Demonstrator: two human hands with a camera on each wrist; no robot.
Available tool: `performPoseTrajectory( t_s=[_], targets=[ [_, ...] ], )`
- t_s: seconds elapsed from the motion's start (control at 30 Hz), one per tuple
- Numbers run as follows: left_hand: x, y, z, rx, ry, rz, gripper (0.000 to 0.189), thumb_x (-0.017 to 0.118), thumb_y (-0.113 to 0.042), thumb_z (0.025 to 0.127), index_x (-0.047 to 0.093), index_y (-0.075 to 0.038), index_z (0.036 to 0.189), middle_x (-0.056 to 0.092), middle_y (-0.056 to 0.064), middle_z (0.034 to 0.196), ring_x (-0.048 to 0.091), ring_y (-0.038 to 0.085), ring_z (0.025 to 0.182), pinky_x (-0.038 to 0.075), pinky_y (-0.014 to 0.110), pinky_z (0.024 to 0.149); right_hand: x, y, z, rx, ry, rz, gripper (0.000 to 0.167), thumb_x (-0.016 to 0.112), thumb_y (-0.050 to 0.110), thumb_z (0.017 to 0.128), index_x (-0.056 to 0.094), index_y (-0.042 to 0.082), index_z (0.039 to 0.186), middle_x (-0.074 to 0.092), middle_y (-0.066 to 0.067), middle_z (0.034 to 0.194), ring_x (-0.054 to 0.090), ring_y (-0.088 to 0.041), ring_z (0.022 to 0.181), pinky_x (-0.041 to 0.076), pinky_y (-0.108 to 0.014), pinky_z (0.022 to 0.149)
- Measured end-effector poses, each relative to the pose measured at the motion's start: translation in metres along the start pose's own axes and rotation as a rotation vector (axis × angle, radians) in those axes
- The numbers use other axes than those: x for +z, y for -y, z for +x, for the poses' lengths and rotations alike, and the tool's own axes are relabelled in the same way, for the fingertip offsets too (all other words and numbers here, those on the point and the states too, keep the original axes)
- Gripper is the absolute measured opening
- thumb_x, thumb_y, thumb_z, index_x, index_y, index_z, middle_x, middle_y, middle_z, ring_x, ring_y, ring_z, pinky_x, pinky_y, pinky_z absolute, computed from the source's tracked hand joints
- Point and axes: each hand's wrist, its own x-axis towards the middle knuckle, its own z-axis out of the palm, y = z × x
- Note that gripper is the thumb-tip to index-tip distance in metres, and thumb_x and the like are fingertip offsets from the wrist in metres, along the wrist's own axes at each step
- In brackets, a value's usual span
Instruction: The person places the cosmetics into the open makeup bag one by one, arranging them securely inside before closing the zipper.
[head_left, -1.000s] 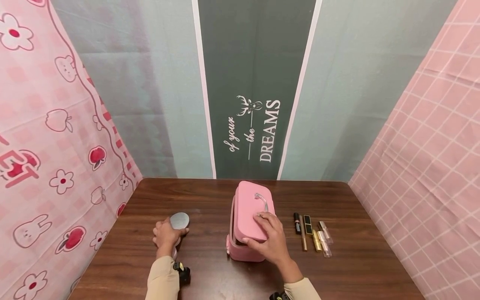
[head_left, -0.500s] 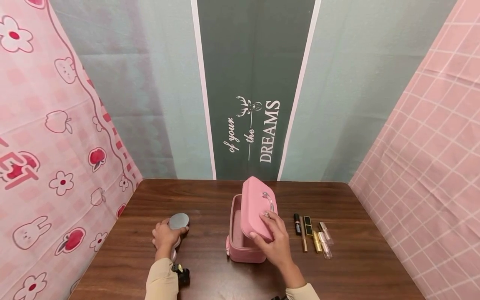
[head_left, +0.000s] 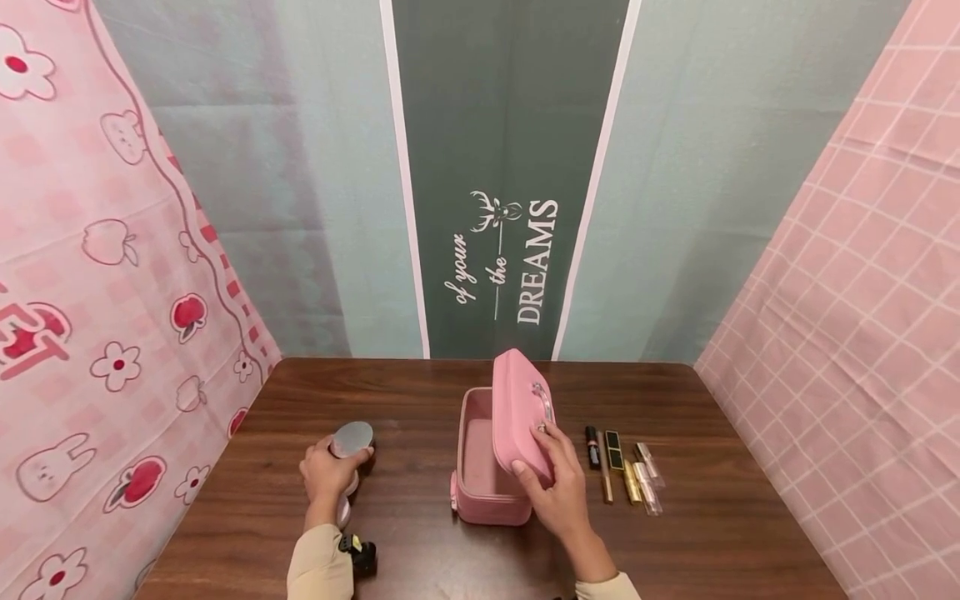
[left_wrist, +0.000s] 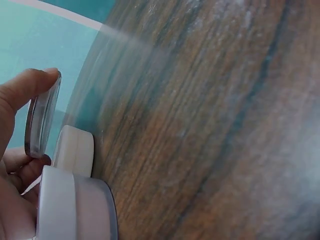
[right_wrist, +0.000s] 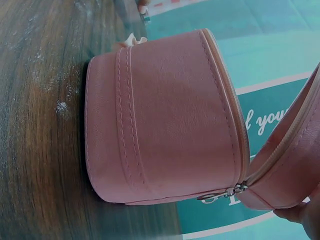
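Observation:
A pink zippered makeup case stands at the middle of the table, with bare pink lining visible inside. My right hand grips its lid by the near edge and holds it tilted up toward the right. On the left, my left hand pinches a flat round disc with a grey top, perhaps a compact, between thumb and fingers. The left wrist view shows this disc's clear edge and two round pale jars below it, a cream one and a white-topped one.
To the case's right lie a black tube, a slim brown pencil-like stick, a black two-window palette, a gold tube and clear tubes. Fabric backdrops surround the wooden table on three sides.
The case's lid has swung up and to the right in my right hand, baring the inside. My left hand has kept its hold on the round disc, hardly moving.

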Motion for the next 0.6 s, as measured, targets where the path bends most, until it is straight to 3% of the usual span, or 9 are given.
performPoseTrajectory(
  t_s=[0.23,0.43,0.6],
  targets=[
    [0.001,0.0,-0.003,0.038,-0.046,-0.072,0.083,0.082,-0.037,0.066,0.046,0.006,0.127,0.04,0.029,0.121,0.029,0.046,0.108,0.032,0.056,0.085,-0.009,0.016,0.01,0.0,-0.017,0.042,0.048,0.072,-0.008,0.063,0.059,-0.011,0.109,0.051,-0.032,0.115,0.049,-0.048,0.102,0.031,-0.017,0.095],
    [0.0,-0.008,-0.008,0.068,-0.045,-0.084,0.082,0.083,-0.035,0.065,0.048,0.006,0.126,0.041,0.029,0.119,0.031,0.045,0.107,0.032,0.056,0.084,-0.019,0.034,0.019,0.028,-0.016,0.059,0.043,0.065,-0.013,0.069,0.056,-0.015,0.111,0.05,-0.035,0.116,0.048,-0.049,0.104,0.034,-0.018,0.095],
    [0.0,-0.02,-0.014,0.099,-0.042,-0.085,0.078,0.084,-0.031,0.064,0.05,0.007,0.124,0.044,0.029,0.114,0.035,0.046,0.106,0.033,0.057,0.083,-0.023,0.036,0.015,0.078,-0.06,0.018,0.038,0.062,-0.015,0.074,0.055,-0.015,0.112,0.05,-0.033,0.12,0.054,-0.035,0.109,0.039,-0.018,0.09]
  ],
)
